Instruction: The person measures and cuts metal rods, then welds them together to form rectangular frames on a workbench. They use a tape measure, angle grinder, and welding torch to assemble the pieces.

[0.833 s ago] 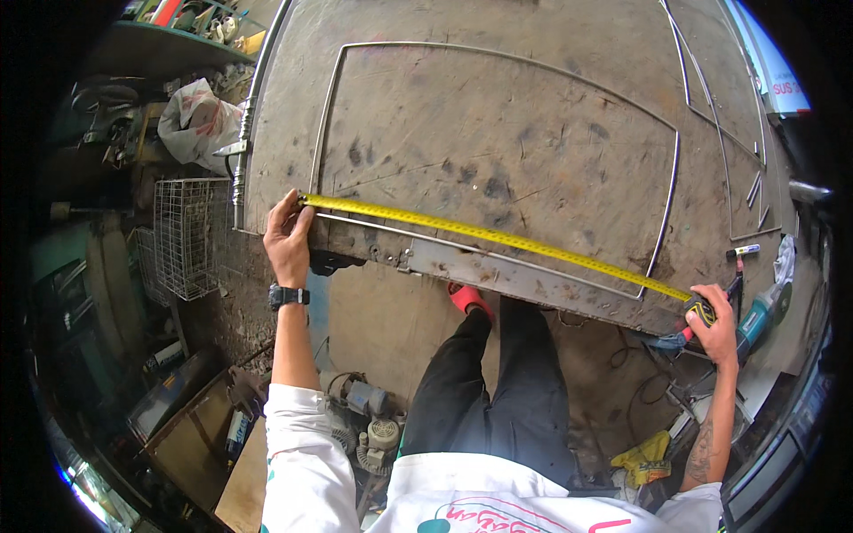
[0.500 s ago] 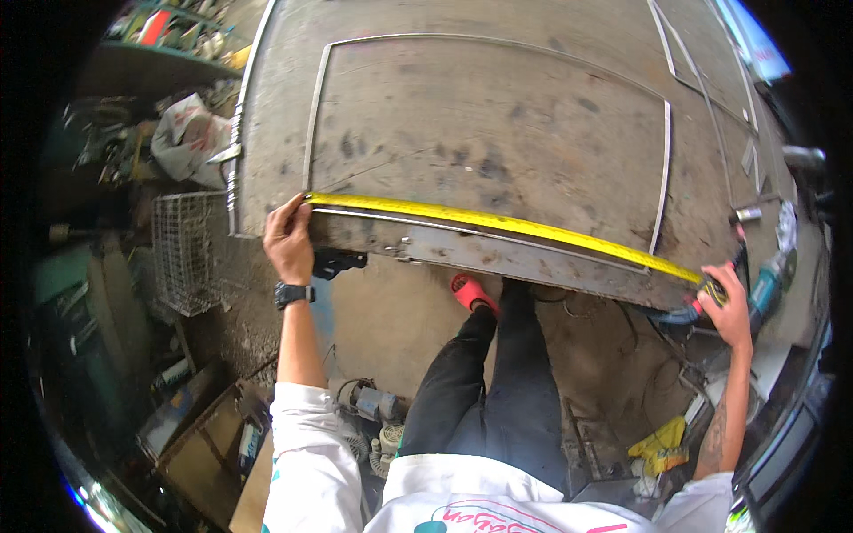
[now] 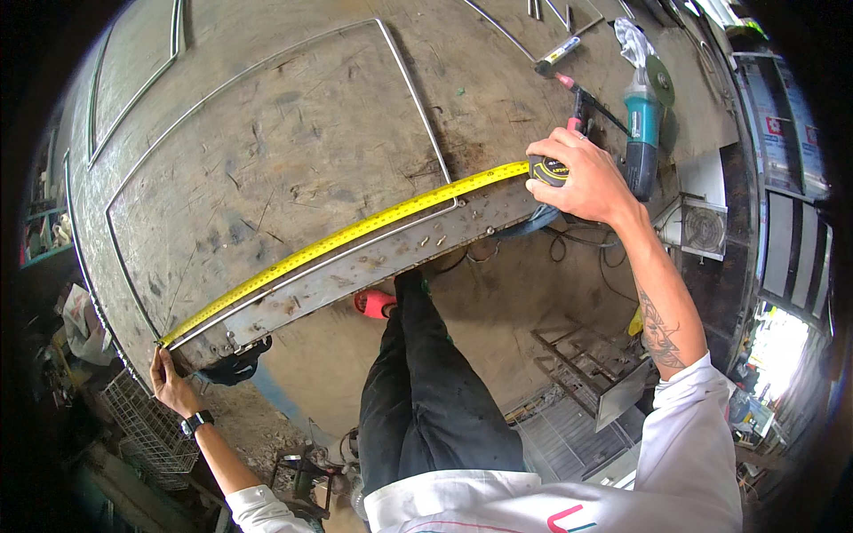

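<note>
A yellow tape measure blade (image 3: 355,233) is stretched along the near edge of a worn metal worktable (image 3: 302,133). At its far left end, my left hand (image 3: 173,386) pinches the tape's tip by the corner of a thin rectangular metal frame (image 3: 410,84) lying flat. My right hand (image 3: 586,178) is wrapped round the black and yellow tape measure case (image 3: 548,170), beyond the frame's right corner. The blade runs just above the frame's near bar and crosses its right side.
A teal angle grinder (image 3: 641,120) lies right of my right hand, beside a red-and-black welding holder (image 3: 579,111). A marker-like tube (image 3: 558,55) and thin metal rods are farther back. A wire basket (image 3: 147,422) stands low at the left; cables (image 3: 569,244) hang below the table edge.
The view has swung to the right, so the table and tape now slant up rightward and the grinder shows fully. Both hands keep their hold on the stretched tape.
</note>
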A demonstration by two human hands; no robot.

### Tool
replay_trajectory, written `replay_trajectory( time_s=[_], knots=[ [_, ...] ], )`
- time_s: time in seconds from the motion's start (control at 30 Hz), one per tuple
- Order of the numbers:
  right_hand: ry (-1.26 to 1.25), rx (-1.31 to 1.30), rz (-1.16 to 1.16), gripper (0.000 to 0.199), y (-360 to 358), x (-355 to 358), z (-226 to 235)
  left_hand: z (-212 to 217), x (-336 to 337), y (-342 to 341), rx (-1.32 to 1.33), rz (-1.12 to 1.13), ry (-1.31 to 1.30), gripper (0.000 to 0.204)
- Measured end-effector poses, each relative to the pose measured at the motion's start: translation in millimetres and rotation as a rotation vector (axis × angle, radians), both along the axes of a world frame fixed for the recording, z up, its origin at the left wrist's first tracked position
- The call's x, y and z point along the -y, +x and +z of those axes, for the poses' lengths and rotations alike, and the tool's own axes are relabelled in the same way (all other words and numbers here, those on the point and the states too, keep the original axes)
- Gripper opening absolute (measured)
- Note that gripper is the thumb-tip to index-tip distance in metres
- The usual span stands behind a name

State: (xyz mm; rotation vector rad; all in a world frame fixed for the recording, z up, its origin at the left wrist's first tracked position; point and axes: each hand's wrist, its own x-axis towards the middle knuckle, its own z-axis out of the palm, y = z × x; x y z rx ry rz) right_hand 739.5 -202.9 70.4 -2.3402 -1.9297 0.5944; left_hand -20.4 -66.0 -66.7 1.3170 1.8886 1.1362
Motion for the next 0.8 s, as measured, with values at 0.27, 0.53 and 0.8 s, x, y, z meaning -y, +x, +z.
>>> replay_trajectory(
  time_s=[0.27, 0.53, 0.8],
  knots=[
    [0.094, 0.131, -0.032, 0.048, -23, 13, -12, 6, -6, -11, -0.018, -0.009, -0.078, 0.032],
    [0.115, 0.202, -0.068, 0.045, -30, 16, -19, 10, -9, -25, 0.021, -0.063, -0.129, 0.036],
    [0.143, 0.211, -0.068, 0.046, -31, 16, -22, 11, -10, -26, 0.056, -0.034, -0.159, 0.035]
  ],
)
